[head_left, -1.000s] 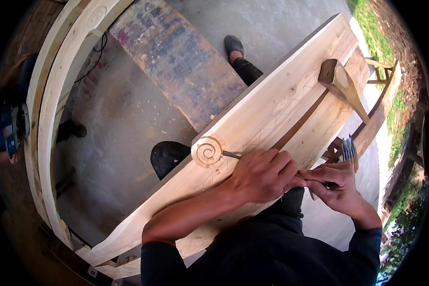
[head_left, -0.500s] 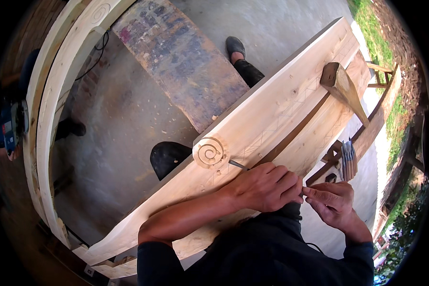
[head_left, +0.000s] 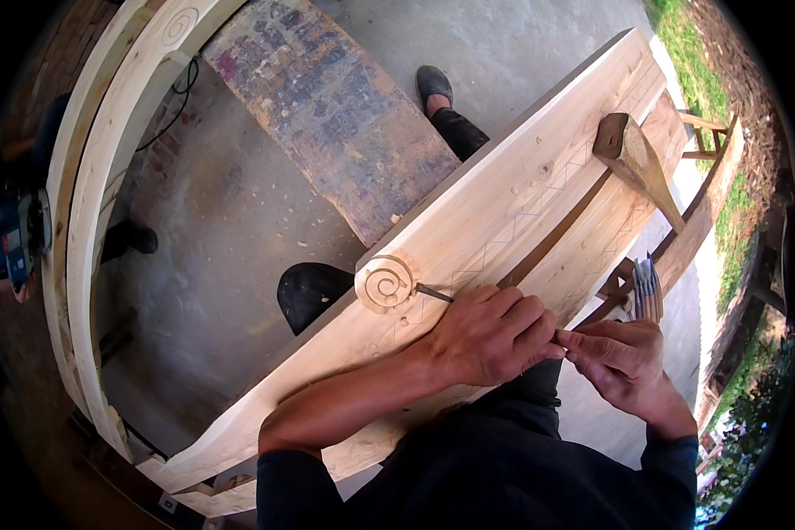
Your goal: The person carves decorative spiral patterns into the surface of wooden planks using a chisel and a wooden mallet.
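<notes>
Well, the left fingers (head_left: 528, 320) hold a thin tool (head_left: 435, 293) beside a carved swirl (head_left: 387, 283). The right fingers (head_left: 602, 350) pinch its end.

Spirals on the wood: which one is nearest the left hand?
The lower spiral, beside the tip of the tool in the left hand; the upper-left spiral lies far off.

The left hand (head_left: 490, 329) was closed round a chisel (head_left: 435, 292), its tip at the right edge of a spiral (head_left: 386, 283) carved in a pale board (head_left: 486, 225); the right hand (head_left: 617, 358) pinched the other end. Far right, a mallet (head_left: 638, 161) lay with its head on the board. Far left, another person's hand (head_left: 21, 288) touched a blue tool (head_left: 13, 238).
</notes>
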A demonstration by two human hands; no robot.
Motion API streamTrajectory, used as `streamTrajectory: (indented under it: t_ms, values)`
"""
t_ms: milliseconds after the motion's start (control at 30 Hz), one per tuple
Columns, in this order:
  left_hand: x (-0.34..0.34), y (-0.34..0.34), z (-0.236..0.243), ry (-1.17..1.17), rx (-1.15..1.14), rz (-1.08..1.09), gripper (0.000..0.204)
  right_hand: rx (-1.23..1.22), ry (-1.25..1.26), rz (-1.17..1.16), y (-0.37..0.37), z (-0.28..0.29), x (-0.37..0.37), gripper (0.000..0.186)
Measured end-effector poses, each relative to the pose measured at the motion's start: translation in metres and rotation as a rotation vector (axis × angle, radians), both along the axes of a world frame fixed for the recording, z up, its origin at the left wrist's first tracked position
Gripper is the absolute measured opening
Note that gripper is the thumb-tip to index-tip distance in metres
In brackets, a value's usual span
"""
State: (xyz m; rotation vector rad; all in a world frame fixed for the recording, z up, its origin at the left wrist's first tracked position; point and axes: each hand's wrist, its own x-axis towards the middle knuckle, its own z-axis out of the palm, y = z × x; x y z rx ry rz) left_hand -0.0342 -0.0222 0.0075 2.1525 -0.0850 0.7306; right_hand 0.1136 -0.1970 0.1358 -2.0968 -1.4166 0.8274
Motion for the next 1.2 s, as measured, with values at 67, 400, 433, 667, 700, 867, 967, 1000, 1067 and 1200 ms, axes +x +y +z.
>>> streamTrajectory:
  t_ms: [67,400,433,667,700,867,967,1000,1067,1200]
  values:
    - [0.001,0.000,0.000,0.014,-0.018,0.025,0.034,0.003,-0.004,0.034,0.008,0.003,0.007,0.035]
    - [-0.011,-0.005,0.002,-0.091,0.181,-0.013,0.036,0.060,0.020,-0.029,-0.021,-0.006,-0.015,0.037]
    - [-0.014,-0.006,0.005,-0.100,0.211,-0.037,0.036,0.070,0.032,-0.077,-0.027,-0.006,-0.027,0.037]
    - [-0.028,0.012,0.007,0.068,0.202,-0.330,0.041,0.034,0.051,-0.241,-0.054,-0.008,-0.072,0.046]
    - [-0.028,0.014,0.006,0.078,0.192,-0.359,0.042,0.033,0.041,-0.234,-0.053,-0.007,-0.075,0.047]
    - [-0.027,0.008,0.000,0.017,0.130,-0.304,0.042,0.048,0.019,-0.227,-0.044,-0.008,-0.080,0.050]
    - [-0.027,0.007,-0.002,0.022,0.104,-0.298,0.044,0.034,0.022,-0.223,-0.041,-0.006,-0.080,0.051]
    - [-0.027,0.006,-0.002,0.026,0.095,-0.294,0.044,0.036,0.016,-0.219,-0.041,-0.005,-0.079,0.051]
    - [-0.028,0.006,-0.003,0.023,0.088,-0.286,0.044,0.043,0.014,-0.215,-0.041,-0.007,-0.079,0.051]
    - [-0.029,0.007,-0.003,0.020,0.087,-0.268,0.045,0.040,0.004,-0.210,-0.037,-0.006,-0.079,0.050]
